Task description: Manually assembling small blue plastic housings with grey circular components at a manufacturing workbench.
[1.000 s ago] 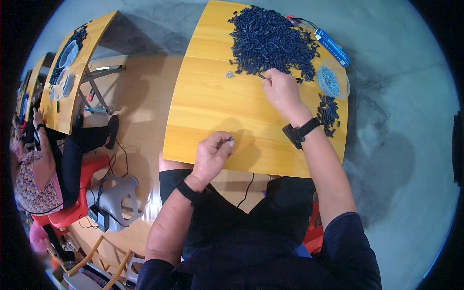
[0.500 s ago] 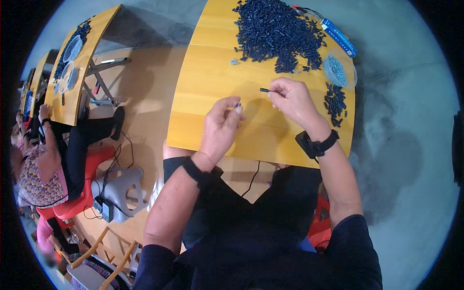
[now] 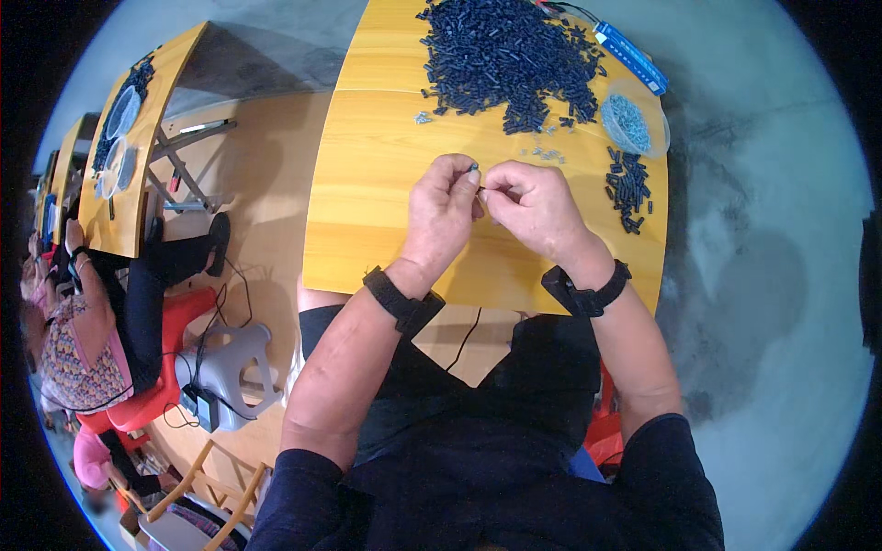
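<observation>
Over the yellow table, my two hands meet at the fingertips. Between the thumb and index finger of my left hand a tiny greenish, shiny piece pokes out. My right hand pinches a short black plastic piece, mostly covered by the fingers, with its dark end against the left thumb. Whether the two pieces touch is hidden. Beyond the hands lies a large heap of short black plastic pieces.
At the right edge stands a clear bowl of small silvery bits, with a smaller group of black pieces nearer me. Loose silvery bits lie before the heap. A blue box sits far right. Another person works at a table on the left.
My right hand has moved left and my left hand slightly right, so they now meet. The black piece, earlier plainly visible in my right fingertips, is now mostly covered. The whole view has shifted slightly.
</observation>
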A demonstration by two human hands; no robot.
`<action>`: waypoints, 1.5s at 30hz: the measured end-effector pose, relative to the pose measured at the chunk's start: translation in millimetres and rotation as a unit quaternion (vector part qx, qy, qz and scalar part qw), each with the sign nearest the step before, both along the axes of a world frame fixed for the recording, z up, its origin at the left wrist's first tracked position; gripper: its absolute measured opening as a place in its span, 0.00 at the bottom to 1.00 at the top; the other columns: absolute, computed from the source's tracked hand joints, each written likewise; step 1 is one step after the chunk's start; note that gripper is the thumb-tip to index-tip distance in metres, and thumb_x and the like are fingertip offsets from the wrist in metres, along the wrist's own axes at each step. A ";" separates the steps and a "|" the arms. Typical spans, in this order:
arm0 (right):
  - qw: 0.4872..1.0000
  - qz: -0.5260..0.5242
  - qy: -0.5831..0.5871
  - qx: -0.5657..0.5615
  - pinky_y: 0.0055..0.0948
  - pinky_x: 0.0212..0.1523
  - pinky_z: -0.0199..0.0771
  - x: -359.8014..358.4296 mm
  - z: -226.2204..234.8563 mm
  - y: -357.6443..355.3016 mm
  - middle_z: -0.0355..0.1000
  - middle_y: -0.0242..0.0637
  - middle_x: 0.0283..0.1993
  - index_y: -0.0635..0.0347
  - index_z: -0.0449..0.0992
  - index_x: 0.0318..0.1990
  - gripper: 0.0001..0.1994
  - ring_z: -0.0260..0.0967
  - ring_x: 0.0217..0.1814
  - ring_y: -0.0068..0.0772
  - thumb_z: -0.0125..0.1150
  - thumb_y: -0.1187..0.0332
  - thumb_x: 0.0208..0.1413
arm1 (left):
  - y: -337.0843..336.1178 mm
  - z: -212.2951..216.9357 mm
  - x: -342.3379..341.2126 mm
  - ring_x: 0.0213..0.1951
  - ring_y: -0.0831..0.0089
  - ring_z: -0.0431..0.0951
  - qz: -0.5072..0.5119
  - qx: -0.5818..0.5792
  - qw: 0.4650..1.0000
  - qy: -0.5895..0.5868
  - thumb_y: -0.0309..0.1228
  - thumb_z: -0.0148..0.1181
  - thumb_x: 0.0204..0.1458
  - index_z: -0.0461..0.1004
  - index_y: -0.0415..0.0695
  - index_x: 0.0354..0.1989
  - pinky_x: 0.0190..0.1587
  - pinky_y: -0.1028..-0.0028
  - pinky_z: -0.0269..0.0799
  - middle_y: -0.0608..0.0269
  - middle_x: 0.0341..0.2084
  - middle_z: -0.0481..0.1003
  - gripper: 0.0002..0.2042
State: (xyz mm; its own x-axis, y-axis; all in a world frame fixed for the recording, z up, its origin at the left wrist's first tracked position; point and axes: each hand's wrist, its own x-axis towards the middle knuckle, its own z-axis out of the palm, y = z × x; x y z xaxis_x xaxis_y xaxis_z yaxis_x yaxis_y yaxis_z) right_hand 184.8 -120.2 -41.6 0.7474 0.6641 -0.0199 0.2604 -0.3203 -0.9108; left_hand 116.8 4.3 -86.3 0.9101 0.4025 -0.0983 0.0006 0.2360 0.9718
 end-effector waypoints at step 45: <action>0.954 -0.136 0.253 0.080 0.19 0.22 0.73 -49.8 -37.2 -43.0 0.70 0.32 0.25 0.68 0.73 0.37 0.05 0.70 0.22 0.19 0.54 0.75 0.57 | 45.5 -34.6 0.0 0.30 0.77 0.76 0.046 0.004 0.998 0.044 0.27 0.55 0.57 0.73 0.35 0.40 0.32 0.78 0.72 0.61 0.29 0.76 0.08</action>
